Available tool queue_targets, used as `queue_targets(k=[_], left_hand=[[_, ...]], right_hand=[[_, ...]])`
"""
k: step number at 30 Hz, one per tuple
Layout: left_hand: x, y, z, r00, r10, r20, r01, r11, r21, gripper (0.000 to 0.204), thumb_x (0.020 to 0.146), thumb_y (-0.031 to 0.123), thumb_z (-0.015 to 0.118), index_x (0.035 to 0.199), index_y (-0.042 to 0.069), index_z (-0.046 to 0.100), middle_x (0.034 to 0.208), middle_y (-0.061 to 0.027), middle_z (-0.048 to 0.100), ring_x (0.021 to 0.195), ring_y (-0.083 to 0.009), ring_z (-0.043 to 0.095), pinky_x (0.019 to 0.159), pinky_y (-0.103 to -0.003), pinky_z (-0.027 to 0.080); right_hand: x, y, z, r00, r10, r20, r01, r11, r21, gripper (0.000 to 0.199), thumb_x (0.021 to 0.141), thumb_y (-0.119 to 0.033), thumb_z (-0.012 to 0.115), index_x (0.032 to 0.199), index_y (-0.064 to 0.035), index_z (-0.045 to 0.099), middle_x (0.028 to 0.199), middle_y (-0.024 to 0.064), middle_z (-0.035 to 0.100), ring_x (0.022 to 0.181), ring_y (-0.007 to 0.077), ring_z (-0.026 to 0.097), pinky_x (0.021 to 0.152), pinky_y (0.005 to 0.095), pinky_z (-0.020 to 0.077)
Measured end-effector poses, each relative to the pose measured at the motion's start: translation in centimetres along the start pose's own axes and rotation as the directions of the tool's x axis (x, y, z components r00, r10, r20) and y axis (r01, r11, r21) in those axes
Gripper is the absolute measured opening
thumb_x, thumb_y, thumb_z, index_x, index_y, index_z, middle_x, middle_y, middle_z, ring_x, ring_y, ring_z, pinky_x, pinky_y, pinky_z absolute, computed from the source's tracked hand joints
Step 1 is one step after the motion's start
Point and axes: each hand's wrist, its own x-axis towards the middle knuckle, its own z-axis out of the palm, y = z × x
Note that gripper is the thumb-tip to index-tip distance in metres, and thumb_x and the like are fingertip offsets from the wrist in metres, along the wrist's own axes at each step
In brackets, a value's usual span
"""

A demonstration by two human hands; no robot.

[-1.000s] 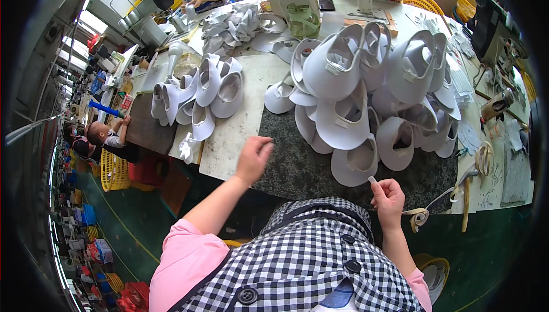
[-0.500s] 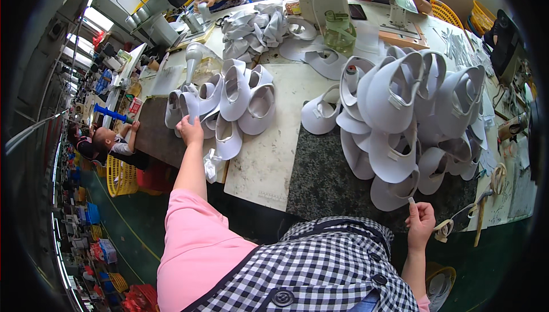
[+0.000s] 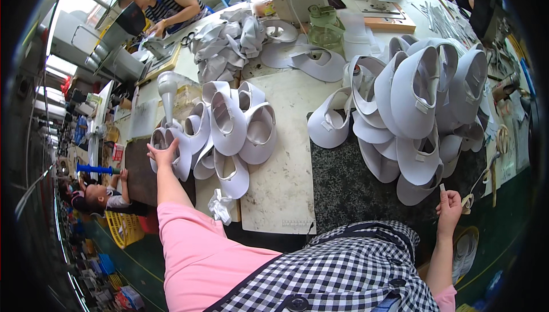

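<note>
Left hand (image 3: 164, 153) loosely spread against white visors (image 3: 182, 160)

The left arm (image 3: 174, 189) is stretched far out, its forearm running straight below the left hand (image 3: 164, 154), whose back faces up with fingers and thumb spread apart. Well apart to its right, the right hand (image 3: 449, 204) is raised, thumb and forefinger pinched, other fingers curled, the right forearm (image 3: 441, 258) close to upright beneath it.
</note>
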Motion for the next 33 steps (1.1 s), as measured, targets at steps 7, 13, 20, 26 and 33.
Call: queue_targets(k=[7,13,20,26,33], left_hand=[[1.6,-1.9,1.7,0.975,0.178,0.133,-0.142,0.958,-0.248,0.106,0.056,0.039,0.093,0.138,-0.003,0.039,0.127,-0.0164,0.056,0.114,-0.0238,0.056,0.098,-0.033,0.043],[-0.1,-0.8,1.8,0.942,0.235,0.241,-0.156,0.939,-0.306,0.069,0.068,0.03,0.088,0.119,-0.007,0.061,0.1,-0.0071,0.069,0.085,-0.0101,0.063,0.073,-0.025,0.049],[-11.8,6.9,6.0,0.863,0.339,0.374,-0.129,0.864,-0.487,0.072,0.068,0.034,0.087,0.119,-0.009,0.061,0.091,-0.0059,0.068,0.074,-0.0103,0.061,0.066,-0.025,0.05],[-19.8,12.0,8.2,0.834,0.398,0.382,-0.19,0.857,-0.48,0.062,0.071,0.042,0.084,0.103,-0.006,0.064,0.079,-0.0049,0.067,0.066,-0.0106,0.06,0.062,-0.026,0.049],[-13.9,9.8,4.8,0.892,0.265,0.367,-0.095,0.903,-0.419,0.069,0.093,0.063,0.047,0.09,-0.004,0.065,0.076,-0.0076,0.063,0.061,-0.014,0.061,0.049,-0.027,0.052]], right_hand=[[-0.7,-0.3,1.5,0.999,0.031,0.018,-0.03,0.999,-0.033,0.018,0.095,-0.022,0.064,0.09,-0.0067,0.054,0.069,-0.0045,0.052,0.053,0.0017,0.046,0.046,0.0158,0.033],[-0.4,-0.6,3.5,0.996,0.012,0.09,-0.011,1.0,-0.01,0.019,0.095,-0.021,0.064,0.09,-0.0064,0.054,0.068,-0.0044,0.053,0.053,0.0017,0.047,0.047,0.0159,0.0339],[-0.2,-0.1,4.2,0.988,-0.037,0.151,0.034,0.999,0.02,0.019,0.094,-0.022,0.065,0.09,-0.0062,0.054,0.069,-0.0042,0.053,0.054,0.0019,0.047,0.047,0.0161,0.0344],[-1.2,-0.4,2.8,0.992,-0.076,0.099,0.074,0.997,0.02,0.018,0.094,-0.021,0.065,0.091,-0.0063,0.054,0.069,-0.0042,0.053,0.054,0.0019,0.047,0.047,0.0157,0.0342],[-3.1,1.4,1.1,1.0,-0.025,0.013,0.025,0.999,0.033,0.018,0.095,-0.021,0.064,0.091,-0.0063,0.055,0.069,-0.0045,0.053,0.054,0.0021,0.047,0.047,0.0157,0.0342]])
